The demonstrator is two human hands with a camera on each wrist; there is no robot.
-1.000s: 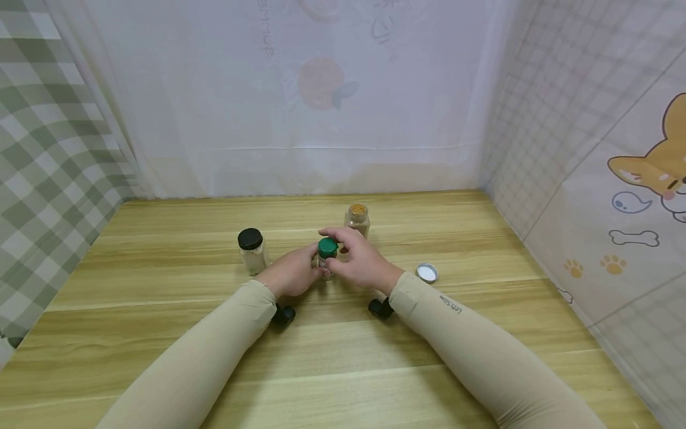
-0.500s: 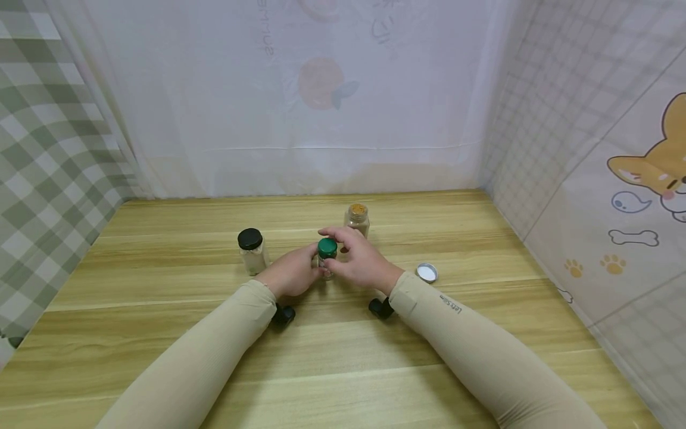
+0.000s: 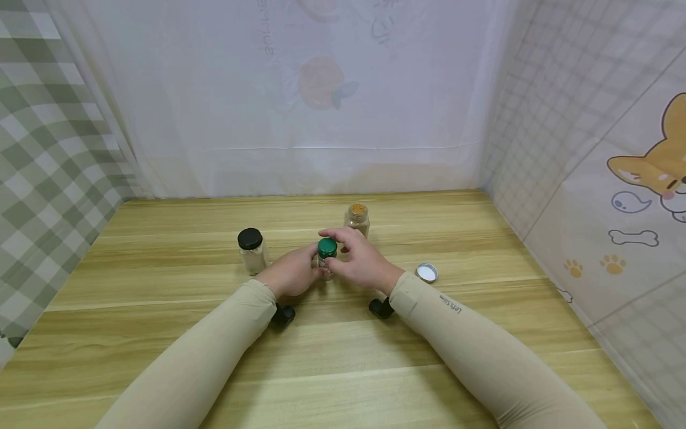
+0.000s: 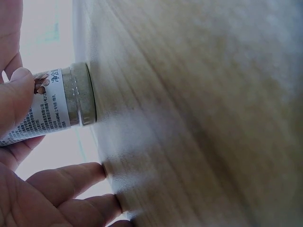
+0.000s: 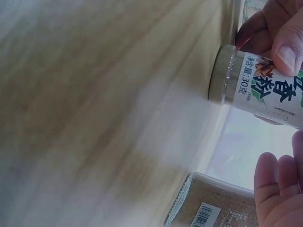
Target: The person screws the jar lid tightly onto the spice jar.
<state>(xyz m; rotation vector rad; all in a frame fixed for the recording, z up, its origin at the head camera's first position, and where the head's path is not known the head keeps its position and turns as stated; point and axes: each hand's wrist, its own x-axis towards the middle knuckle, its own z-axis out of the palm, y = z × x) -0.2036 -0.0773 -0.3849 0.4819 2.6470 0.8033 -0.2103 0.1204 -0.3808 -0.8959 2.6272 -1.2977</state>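
Observation:
A small spice jar (image 5: 265, 90) with a green lid (image 3: 327, 247) stands upright on the table between both hands. Its printed label reads as five-spice powder in Chinese, and greyish powder shows through the clear base. My left hand (image 3: 292, 273) grips the jar low on its body, the thumb (image 4: 16, 97) lying across the label, other fingers reaching down to the tabletop. With thumb in front and index finger behind, my right hand (image 3: 367, 260) holds the green lid. Right behind this hand stands a lidless square jar (image 3: 358, 221) of brown powder, partly hidden by it.
To the left of the left hand is a black-lidded jar (image 3: 252, 253) of pale powder. A loose silver lid (image 3: 427, 272) lies white side up, right of the right hand. The wooden table (image 3: 332, 363) ends at a white curtain behind and a patterned wall covering on the right.

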